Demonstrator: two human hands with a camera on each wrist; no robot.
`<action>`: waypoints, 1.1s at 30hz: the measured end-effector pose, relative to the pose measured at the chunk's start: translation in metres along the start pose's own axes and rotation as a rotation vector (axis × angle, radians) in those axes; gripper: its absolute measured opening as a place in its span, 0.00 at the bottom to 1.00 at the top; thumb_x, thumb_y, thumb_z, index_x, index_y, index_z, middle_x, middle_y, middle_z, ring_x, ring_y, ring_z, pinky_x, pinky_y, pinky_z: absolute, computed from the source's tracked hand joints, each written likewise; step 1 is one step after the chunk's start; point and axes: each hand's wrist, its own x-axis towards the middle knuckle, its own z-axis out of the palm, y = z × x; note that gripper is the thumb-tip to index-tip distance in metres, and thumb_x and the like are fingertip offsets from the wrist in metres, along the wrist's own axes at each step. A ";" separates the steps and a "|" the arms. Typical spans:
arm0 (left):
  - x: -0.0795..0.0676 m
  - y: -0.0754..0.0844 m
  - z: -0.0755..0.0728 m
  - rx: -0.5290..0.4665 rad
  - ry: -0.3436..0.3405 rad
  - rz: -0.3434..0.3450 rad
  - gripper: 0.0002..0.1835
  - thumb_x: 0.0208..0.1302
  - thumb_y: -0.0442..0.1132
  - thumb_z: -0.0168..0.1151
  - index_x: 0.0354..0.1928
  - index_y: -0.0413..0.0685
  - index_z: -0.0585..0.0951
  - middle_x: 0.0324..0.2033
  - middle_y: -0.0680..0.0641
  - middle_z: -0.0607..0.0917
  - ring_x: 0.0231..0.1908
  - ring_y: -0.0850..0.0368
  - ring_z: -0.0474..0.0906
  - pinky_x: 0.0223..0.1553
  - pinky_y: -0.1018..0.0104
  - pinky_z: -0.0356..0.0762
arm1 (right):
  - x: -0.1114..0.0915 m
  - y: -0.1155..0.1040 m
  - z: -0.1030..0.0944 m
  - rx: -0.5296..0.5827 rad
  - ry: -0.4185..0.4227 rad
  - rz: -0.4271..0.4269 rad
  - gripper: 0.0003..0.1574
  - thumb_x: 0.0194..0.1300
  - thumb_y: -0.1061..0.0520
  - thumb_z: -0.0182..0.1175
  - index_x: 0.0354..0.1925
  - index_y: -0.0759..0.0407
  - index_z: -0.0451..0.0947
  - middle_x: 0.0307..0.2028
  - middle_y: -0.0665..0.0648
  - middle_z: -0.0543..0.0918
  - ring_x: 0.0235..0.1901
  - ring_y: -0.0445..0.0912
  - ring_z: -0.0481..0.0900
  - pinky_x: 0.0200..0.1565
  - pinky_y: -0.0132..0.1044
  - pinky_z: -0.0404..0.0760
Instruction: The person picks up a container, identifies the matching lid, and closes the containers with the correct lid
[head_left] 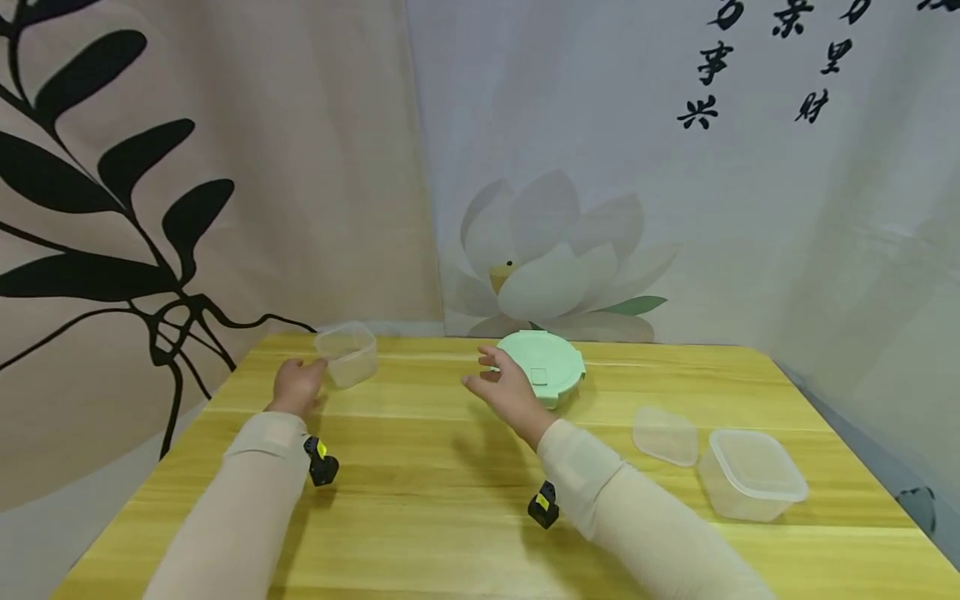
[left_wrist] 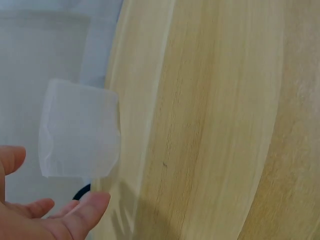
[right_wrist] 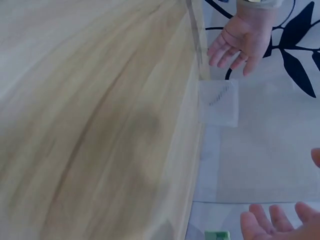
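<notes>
At the back left of the table, an open translucent plastic container [head_left: 351, 363] stands just right of my left hand [head_left: 297, 387]. The left wrist view has this container [left_wrist: 82, 132] apart from the spread fingers of the left hand [left_wrist: 65, 220], which hold nothing. My right hand [head_left: 513, 396] is raised at the near left of a round mint-green lidded food container [head_left: 551, 360], partly covering it. In the right wrist view, the right hand [right_wrist: 280, 225] has loose, parted fingers and nothing in them; only a small green piece of the round container [right_wrist: 217, 235] shows.
On the right of the wooden table [head_left: 405, 500] stands a translucent square container [head_left: 752, 479] with its lid on. A loose translucent lid [head_left: 665, 436] lies beside it. A curtain [head_left: 360, 167] hangs behind the table's back edge.
</notes>
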 end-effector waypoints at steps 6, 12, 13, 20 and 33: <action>0.008 -0.001 -0.003 0.045 -0.056 -0.007 0.40 0.73 0.51 0.35 0.73 0.31 0.34 0.71 0.26 0.42 0.66 0.28 0.55 0.63 0.44 0.64 | -0.001 0.003 0.007 -0.004 -0.040 0.013 0.39 0.65 0.53 0.61 0.70 0.55 0.60 0.65 0.61 0.68 0.63 0.58 0.67 0.57 0.53 0.74; 0.016 -0.001 -0.005 0.101 -0.055 0.002 0.41 0.73 0.51 0.34 0.72 0.27 0.36 0.67 0.22 0.50 0.63 0.27 0.61 0.59 0.45 0.70 | -0.001 0.004 0.006 -0.008 -0.048 0.010 0.38 0.66 0.53 0.61 0.70 0.55 0.60 0.65 0.63 0.67 0.63 0.60 0.67 0.56 0.53 0.74; 0.016 0.000 -0.005 0.115 -0.054 0.003 0.41 0.73 0.51 0.34 0.71 0.26 0.36 0.67 0.21 0.50 0.62 0.26 0.62 0.59 0.46 0.71 | 0.000 0.005 0.006 -0.011 -0.048 0.007 0.38 0.66 0.54 0.61 0.70 0.55 0.60 0.65 0.63 0.67 0.63 0.60 0.67 0.56 0.53 0.74; 0.024 -0.002 -0.005 0.117 -0.037 -0.012 0.41 0.72 0.51 0.36 0.72 0.27 0.38 0.69 0.23 0.48 0.54 0.32 0.70 0.49 0.53 0.78 | 0.000 0.007 0.002 0.002 -0.044 0.013 0.38 0.65 0.53 0.61 0.70 0.56 0.61 0.65 0.63 0.67 0.62 0.61 0.67 0.57 0.52 0.74; 0.036 -0.001 -0.003 0.082 -0.024 -0.036 0.35 0.71 0.48 0.39 0.68 0.24 0.54 0.16 0.47 0.71 0.17 0.56 0.72 0.26 0.62 0.74 | 0.002 0.010 0.006 -0.002 -0.035 0.012 0.37 0.66 0.54 0.61 0.69 0.57 0.61 0.63 0.63 0.69 0.61 0.59 0.69 0.55 0.51 0.75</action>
